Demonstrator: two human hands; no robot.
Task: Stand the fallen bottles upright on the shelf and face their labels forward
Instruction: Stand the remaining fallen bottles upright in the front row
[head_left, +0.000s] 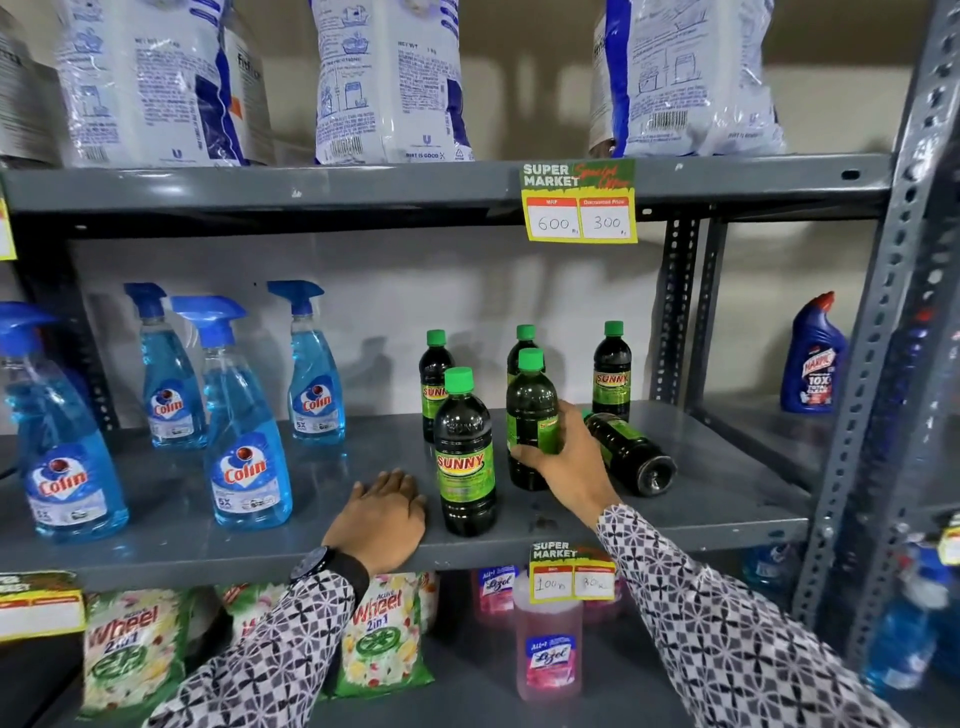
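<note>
Several dark Sunny bottles with green caps stand on the grey middle shelf (717, 499). The front bottle (464, 452) is upright with its label facing me. My right hand (563, 457) grips an upright bottle (531, 400) whose label is turned to the right. Just right of it a fallen bottle (631, 454) lies on its side, base toward me. Three more bottles stand at the back: one at the left (434, 379), one in the middle (523, 340), one at the right (612, 371). My left hand (384, 519) rests flat on the shelf's front edge, holding nothing.
Blue Colin spray bottles (247, 441) stand on the shelf's left half. A blue Harpic bottle (813, 358) sits on the neighbouring shelf at right, behind the grey upright post (878, 364). Detergent bags fill the shelf above; Wheel packs and a pink Lizol bottle (549, 649) sit below.
</note>
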